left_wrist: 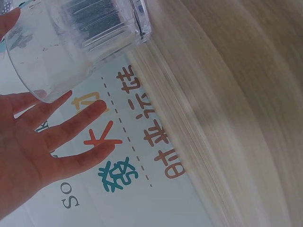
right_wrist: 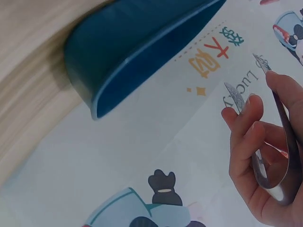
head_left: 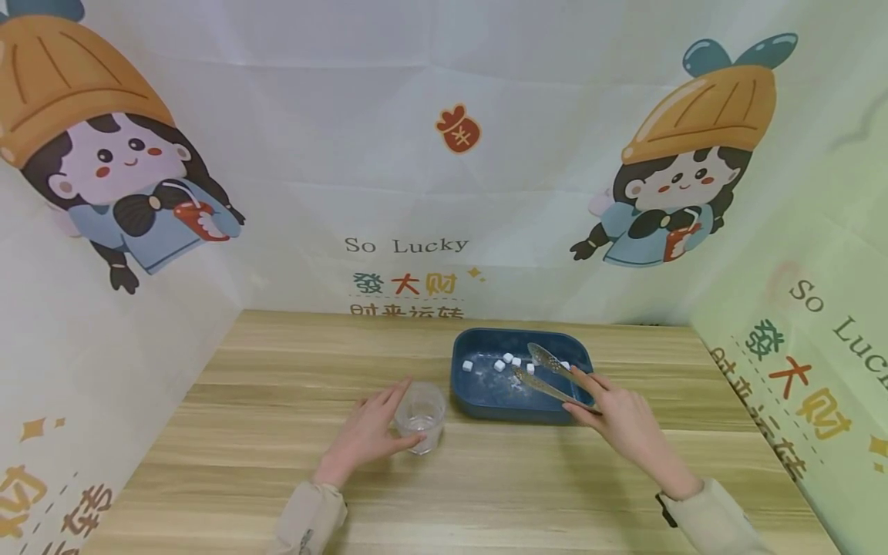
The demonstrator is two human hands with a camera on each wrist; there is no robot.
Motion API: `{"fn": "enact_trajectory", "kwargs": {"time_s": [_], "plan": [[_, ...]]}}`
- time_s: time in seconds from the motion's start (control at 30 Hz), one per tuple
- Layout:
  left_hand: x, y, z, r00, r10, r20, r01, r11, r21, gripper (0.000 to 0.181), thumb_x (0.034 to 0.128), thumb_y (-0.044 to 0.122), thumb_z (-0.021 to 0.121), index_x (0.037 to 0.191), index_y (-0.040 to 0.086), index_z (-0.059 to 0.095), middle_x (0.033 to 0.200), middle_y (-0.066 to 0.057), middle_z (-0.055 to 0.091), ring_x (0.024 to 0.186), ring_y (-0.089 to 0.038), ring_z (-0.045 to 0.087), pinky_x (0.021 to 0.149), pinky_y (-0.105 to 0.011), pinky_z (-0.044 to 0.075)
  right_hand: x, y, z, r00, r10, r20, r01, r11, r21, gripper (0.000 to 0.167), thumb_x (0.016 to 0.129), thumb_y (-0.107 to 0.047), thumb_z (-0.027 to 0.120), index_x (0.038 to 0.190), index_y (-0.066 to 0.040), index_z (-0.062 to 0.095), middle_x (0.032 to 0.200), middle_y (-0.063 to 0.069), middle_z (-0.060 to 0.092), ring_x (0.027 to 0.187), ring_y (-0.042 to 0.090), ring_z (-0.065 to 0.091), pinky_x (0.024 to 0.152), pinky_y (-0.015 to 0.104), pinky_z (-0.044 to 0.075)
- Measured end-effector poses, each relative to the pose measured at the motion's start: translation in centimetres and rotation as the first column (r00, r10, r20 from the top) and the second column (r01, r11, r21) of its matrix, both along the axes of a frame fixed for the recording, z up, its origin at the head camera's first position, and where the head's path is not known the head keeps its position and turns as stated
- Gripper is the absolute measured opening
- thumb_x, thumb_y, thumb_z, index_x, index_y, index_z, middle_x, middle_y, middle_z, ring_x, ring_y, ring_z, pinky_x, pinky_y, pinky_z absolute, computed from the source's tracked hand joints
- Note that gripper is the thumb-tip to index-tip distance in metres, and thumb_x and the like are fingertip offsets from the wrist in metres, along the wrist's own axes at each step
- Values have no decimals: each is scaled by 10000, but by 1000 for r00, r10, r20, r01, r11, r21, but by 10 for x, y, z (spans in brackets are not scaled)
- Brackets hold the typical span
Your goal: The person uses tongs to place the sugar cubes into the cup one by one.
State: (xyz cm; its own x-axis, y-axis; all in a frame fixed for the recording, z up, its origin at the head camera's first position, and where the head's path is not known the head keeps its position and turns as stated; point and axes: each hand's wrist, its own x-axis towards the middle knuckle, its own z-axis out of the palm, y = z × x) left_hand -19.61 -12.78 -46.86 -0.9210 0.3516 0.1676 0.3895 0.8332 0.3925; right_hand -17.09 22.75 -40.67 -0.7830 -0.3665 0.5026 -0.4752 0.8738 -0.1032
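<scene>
A clear glass stands on the table; my left hand is beside it, thumb and index finger around its near and far sides. In the left wrist view the left hand has its fingers spread near the rim of the glass. My right hand holds metal tongs, their tips apart over the blue tray, where several white cubes lie. The right wrist view shows the right hand with fingers and thumb on the arms of the tongs, nothing visible between the tips.
The tray stands just right of the glass, towards the back of the wooden table. Printed cloth with cartoon figures and lettering hangs behind the table and along both sides.
</scene>
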Motion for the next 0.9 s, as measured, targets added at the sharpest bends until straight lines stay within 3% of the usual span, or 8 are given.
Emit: {"fn": "enact_trajectory", "kwargs": {"time_s": [0.13,0.4,0.57,0.9], "plan": [[-1,0,0,1000,-1,-1,0,1000,-4,913,693,533,665,1414,161,245,1362,-121,432,1222,-339,427,998,-601,293,-7,1,9,1000,-3,20,2,999,34,517,732,-278,706,1167,-32,576,872,120,665,368,-17,322,345,126,207],[-1,0,1,1000,-5,-9,5,1000,-8,916,690,538,664,1413,160,247,1359,-122,435,1213,-338,436,986,-608,303,-26,1,21,999,34,9,-34,994,101,511,749,-310,688,1161,-28,579,794,85,633,369,15,338,336,120,192],[-1,1,0,1000,-8,-17,8,1000,-4,913,692,528,669,1413,155,249,1360,-123,434,1211,-337,440,982,-608,307,-35,-1,26,998,22,64,-30,992,123,518,769,-331,667,1188,-44,563,825,76,643,396,20,354,338,149,208],[-1,1,2,1000,-12,-6,12,1000,-2,915,691,515,674,1413,149,247,1368,-135,421,1211,-350,435,976,-611,312,-50,-8,19,994,17,111,-37,983,181,511,771,-359,658,1169,-47,583,869,91,663,426,39,402,356,162,242]]}}
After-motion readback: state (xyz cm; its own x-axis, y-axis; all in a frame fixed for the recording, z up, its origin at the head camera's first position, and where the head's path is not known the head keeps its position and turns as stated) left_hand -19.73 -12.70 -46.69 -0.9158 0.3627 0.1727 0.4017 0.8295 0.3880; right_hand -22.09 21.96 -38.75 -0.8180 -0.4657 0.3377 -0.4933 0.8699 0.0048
